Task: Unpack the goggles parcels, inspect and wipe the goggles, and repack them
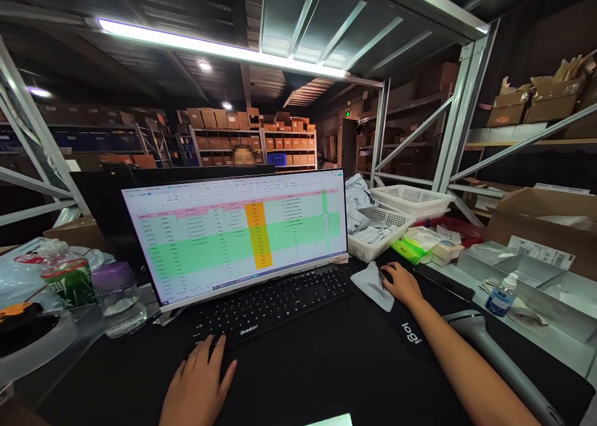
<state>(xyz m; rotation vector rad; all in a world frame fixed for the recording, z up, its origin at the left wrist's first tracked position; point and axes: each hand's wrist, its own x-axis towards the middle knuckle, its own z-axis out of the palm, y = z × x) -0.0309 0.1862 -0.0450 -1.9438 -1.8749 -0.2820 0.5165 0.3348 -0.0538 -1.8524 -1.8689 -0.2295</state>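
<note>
My left hand [198, 379] rests at the lower-left edge of a black keyboard [284, 305], fingers stretched toward its keys and thumb apart. It is open and holds nothing. On the black desk mat [298, 370], my right hand [400, 283] curves over a dark thing that looks like a computer mouse, mostly hidden under the fingers. A pale grey pouch [374, 287] lies flat against the fingertips of that hand. Behind the keyboard stands a monitor [298, 233] showing a spreadsheet with green, pink and orange cells.
A barcode scanner [501, 357] lies by my right forearm. Farther right are a small blue-labelled pump bottle [501, 295] and a cardboard box [536, 227]. White baskets [368, 249] sit beyond the monitor. At left stands a purple-lidded bottle [119, 301]. A person [244, 155] is behind the monitor.
</note>
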